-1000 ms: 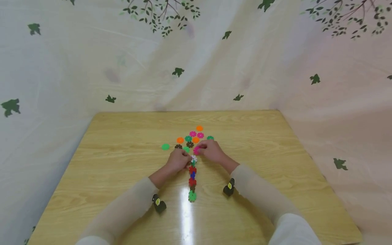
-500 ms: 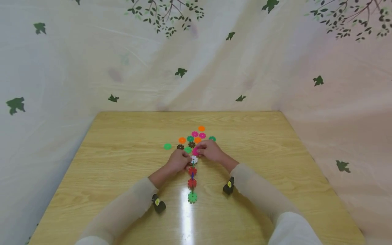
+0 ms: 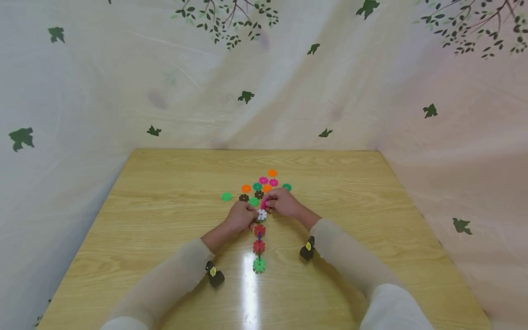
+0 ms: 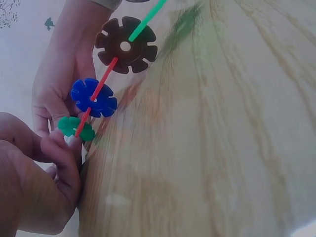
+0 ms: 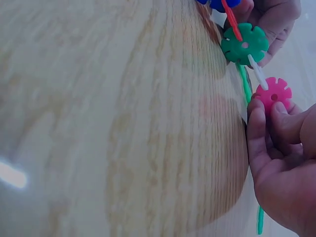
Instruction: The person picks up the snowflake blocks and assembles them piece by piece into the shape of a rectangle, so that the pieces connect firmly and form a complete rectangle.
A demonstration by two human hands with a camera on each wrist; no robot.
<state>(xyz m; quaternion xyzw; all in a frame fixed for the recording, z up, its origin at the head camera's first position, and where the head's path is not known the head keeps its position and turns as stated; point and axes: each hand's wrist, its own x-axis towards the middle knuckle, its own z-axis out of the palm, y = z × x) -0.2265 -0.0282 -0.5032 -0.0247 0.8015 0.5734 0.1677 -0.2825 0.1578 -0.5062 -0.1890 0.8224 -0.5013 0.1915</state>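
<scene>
A chain of slotted snowflake discs runs down the table's middle in the head view, from a white disc through red discs to a light green disc. My left hand pinches the chain's far end by the white disc. In the left wrist view, its fingers are at a dark green disc, beside a blue disc and a brown disc. My right hand pinches a pink disc between thumb and fingers. The white disc, edge-on in the right wrist view, meets the pink disc's rim; how deep is unclear.
Several loose discs lie beyond the hands: orange, pink, brown, and light green. A dark green disc lies near my right fingers. The wooden table ends at a patterned cloth.
The chain has been turned, so the white and red discs face up and the blue one stands edge-on. The pink disc has tilted toward edge-on at the white disc. Both hands stay close together.
</scene>
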